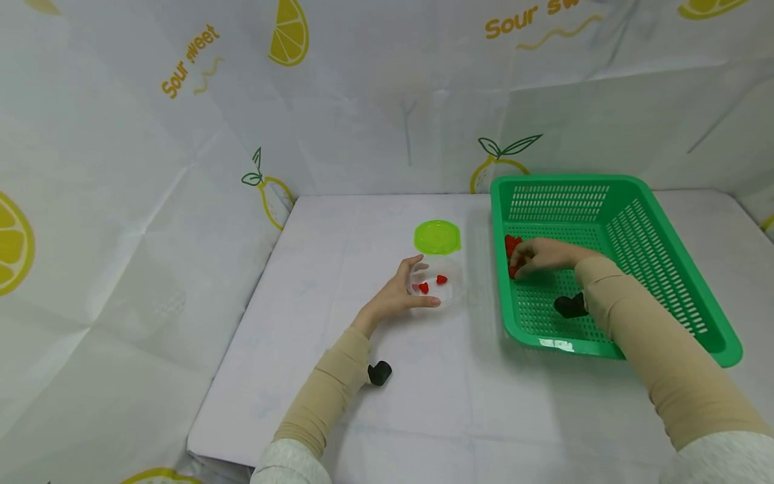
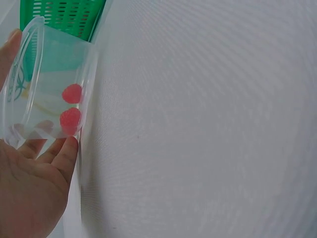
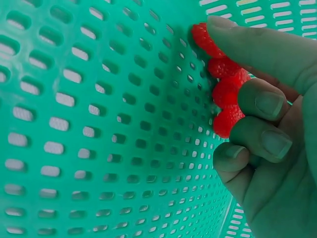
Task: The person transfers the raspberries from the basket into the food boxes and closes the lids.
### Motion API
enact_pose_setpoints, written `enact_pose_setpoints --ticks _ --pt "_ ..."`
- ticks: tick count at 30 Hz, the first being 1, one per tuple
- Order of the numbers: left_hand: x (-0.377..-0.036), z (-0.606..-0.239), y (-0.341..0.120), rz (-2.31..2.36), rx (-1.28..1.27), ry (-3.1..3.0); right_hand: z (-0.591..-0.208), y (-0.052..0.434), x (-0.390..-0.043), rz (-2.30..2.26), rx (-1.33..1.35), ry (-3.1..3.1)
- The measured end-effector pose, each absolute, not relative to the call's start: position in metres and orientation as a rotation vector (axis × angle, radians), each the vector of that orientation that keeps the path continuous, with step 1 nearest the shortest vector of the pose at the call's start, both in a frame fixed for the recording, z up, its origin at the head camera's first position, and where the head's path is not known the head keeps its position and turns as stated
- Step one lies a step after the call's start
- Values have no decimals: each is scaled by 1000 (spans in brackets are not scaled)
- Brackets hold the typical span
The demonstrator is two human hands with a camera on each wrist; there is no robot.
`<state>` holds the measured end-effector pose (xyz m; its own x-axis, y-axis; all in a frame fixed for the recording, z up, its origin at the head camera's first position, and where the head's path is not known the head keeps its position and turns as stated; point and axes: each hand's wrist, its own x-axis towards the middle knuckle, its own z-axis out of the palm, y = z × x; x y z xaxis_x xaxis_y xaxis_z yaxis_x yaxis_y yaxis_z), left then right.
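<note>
My left hand (image 1: 394, 294) grips a clear plastic tub (image 2: 57, 59) from its left side, thumb and fingers spread around it. Inside the tub lie two red raspberries (image 2: 71, 120), both at its bottom. My right hand (image 1: 547, 254) reaches down into the green basket (image 1: 695, 306) beside its left wall. Several raspberries (image 3: 227, 91) sit in a row there. In the right wrist view the thumb presses on the raspberry at the row's end (image 3: 204, 39), and the other fingers curl close by; the index fingertip is hidden behind the fruit.
A bright green round lid (image 1: 437, 237) lies flat just behind the tub. The white-covered table (image 1: 417, 396) has its left edge near the left arm. A lemon-printed sheet (image 1: 375, 101) hangs behind it. Black wrist-worn pieces (image 1: 379, 373) stick out from both sleeves.
</note>
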<state>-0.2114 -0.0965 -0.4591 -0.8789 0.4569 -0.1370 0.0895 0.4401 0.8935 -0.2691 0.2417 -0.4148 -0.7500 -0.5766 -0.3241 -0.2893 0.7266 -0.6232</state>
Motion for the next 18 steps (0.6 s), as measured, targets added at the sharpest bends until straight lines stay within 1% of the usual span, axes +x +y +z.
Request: enact_pose_setpoints --ticks 6,18 --pt "-211 -459 -96 1403 457 2351 -413 235 -267 -657 -672 2483" --pt "-212 -461 -96 1420 438 2337 -415 232 -268 -599 -696 2530"
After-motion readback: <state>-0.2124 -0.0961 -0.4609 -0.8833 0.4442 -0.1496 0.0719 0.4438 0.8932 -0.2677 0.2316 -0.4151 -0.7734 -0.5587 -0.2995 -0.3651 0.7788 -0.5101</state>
